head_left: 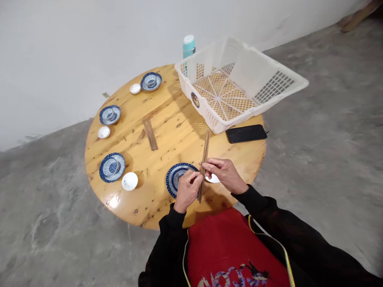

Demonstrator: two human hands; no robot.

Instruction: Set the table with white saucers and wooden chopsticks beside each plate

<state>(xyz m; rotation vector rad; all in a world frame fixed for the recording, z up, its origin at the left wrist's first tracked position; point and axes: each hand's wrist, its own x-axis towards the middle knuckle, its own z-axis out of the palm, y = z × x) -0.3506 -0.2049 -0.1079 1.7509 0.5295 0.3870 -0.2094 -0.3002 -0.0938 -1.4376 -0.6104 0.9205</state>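
A pair of brown wooden chopsticks [205,149] stands lengthwise between my hands, above the near edge of the round table. My left hand [188,189] pinches them toward the lower end. Higher up, the fingers of my right hand [223,171] are closed on them too. Below my left hand lies a blue-and-white patterned plate [172,181], partly covered by the hand. A small white bowl [213,179] shows under my right hand, mostly hidden. More chopsticks [150,134] rest in a bundle near the middle of the table.
Place settings of a blue-rimmed plate with a glass bowl [112,167] and a small white bowl [129,181] line the left side of the wooden table [143,203]. A white plastic basket [197,85], a black phone [247,134] and a turquoise flask [188,48] occupy the right and back.
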